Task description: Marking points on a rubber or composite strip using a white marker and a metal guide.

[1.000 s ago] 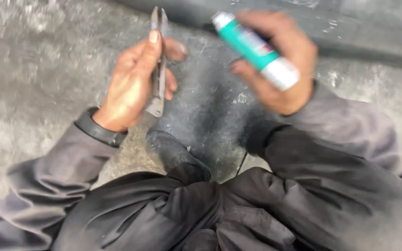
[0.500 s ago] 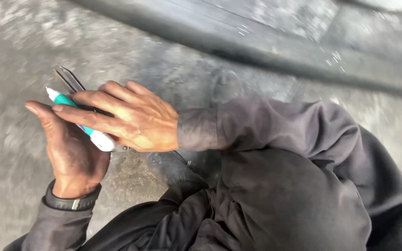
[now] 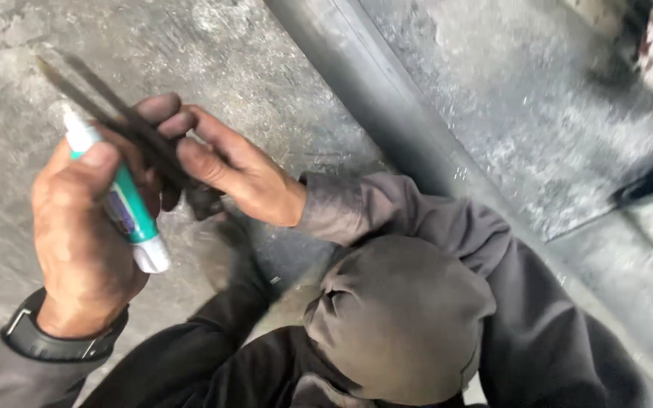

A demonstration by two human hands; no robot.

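Note:
My left hand [image 3: 77, 234] is raised at the left and closed around a teal and white tube [image 3: 128, 215], with the thumb pressed across it and the white nozzle pointing up. My right hand [image 3: 228, 174] reaches across from the right. Its fingers pinch a thin dark two-bladed metal tool [image 3: 111, 113] that slants up to the left, right beside the tube. Where the tool's lower end meets the fingers is blurred. The two hands touch.
A black wristwatch [image 3: 54, 340] sits on my left wrist. My bent knee in dark grey cloth [image 3: 402, 317] fills the lower middle. A long dark rubber strip [image 3: 387, 98] runs diagonally over the rough concrete floor [image 3: 251, 53].
The tube has passed from my right hand into my left. The metal tool, earlier in my left hand, is now pinched by my right fingers. The view has swung toward the left.

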